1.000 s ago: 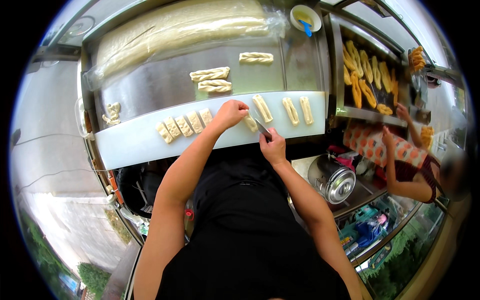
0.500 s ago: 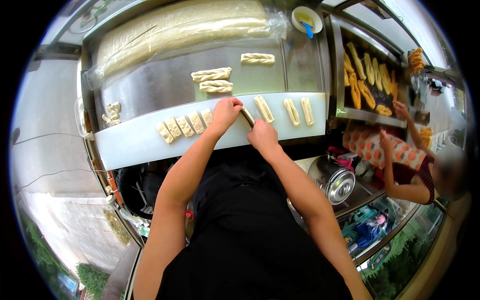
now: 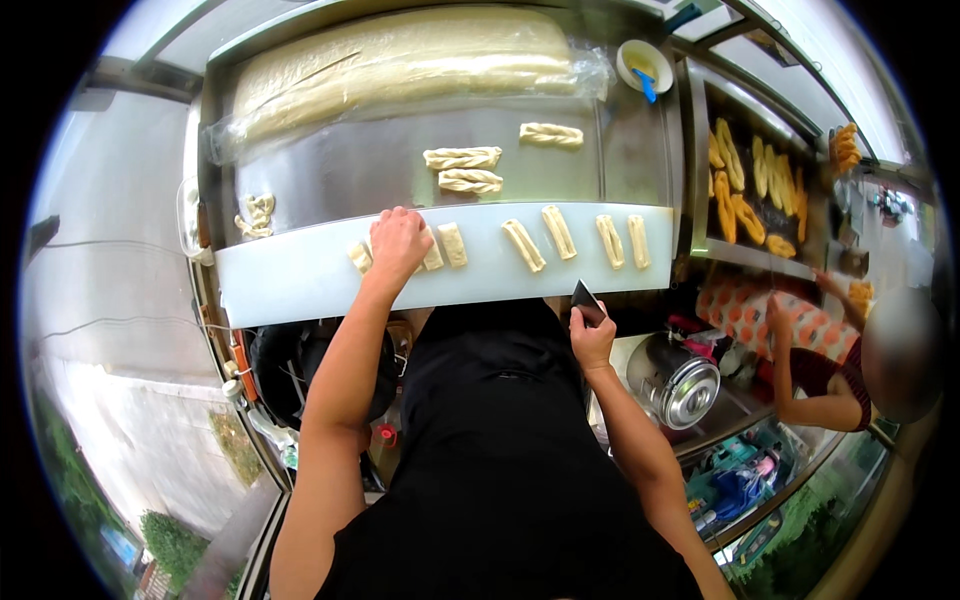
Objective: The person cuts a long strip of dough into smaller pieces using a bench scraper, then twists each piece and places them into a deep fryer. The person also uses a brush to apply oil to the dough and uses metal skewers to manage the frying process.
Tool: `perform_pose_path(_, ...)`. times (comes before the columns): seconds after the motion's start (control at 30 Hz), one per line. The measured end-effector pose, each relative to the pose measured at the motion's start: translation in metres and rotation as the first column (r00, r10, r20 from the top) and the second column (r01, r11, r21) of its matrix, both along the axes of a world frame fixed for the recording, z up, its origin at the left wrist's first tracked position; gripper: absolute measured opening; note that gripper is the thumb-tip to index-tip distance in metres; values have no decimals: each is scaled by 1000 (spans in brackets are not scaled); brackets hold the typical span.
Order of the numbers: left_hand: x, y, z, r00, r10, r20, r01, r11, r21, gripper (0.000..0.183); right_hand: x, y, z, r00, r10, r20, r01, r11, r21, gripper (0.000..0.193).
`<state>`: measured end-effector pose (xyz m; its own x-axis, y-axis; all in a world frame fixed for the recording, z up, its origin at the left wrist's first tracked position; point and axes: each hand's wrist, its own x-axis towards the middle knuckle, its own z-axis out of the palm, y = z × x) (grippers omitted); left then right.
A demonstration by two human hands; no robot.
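Note:
A white board (image 3: pixel 300 280) lies across the near side of the metal counter. On its left part my left hand (image 3: pixel 398 245) curls down over a row of short dough pieces (image 3: pixel 453 245); whatever is between its fingertips is hidden beneath it. Just off the board's near edge, my right hand (image 3: pixel 594 340) grips a flat dark blade (image 3: pixel 587 303). Several long dough strips with a groove down the middle (image 3: pixel 523 246) rest on the board's right half. Beyond the board lie a few twisted dough pieces (image 3: pixel 470 181).
A large dough slab (image 3: pixel 400 75) under clear film fills the back. To its right stands a bowl (image 3: pixel 645 68) with a blue utensil. Further right, a fryer (image 3: pixel 755 185) holds golden dough sticks, with another person (image 3: pixel 830 370) nearby. A lidded metal pot (image 3: pixel 690 392) stands below.
My right hand has drawn the blade off the dough and back past the board's near edge. My left hand has left that strip and moved left onto the short pieces. The view has shifted slightly.

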<state>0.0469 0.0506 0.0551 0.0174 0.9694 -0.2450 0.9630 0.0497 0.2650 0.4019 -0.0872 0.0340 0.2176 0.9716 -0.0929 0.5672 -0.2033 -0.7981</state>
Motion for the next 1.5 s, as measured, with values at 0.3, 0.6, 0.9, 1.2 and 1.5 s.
perform_pose_path(0.3,13,-24,30,849,73,523,-109,993,38,18,-43,35,13,975,-46,-215,35,998,-57,13)
perform_pose_path(0.6,40,-49,-16,875,-118,469,-36,951,306,27,-46,40,14,986,17,-164,-26,998,-49,15)
perform_pose_path(0.9,29,12,-10,933,20,360,89,955,-282,21,-40,29,-10,994,49,-97,-59,993,-105,24)
perform_pose_path(1.2,49,22,-36,738,74,671,148,952,-268,35,-49,36,6,998,52,-22,-55,988,-142,25)
perform_pose_path(1.5,53,28,-21,656,383,651,-7,865,-502,29,-96,58,13,981,194,-18,-195,979,-59,13)
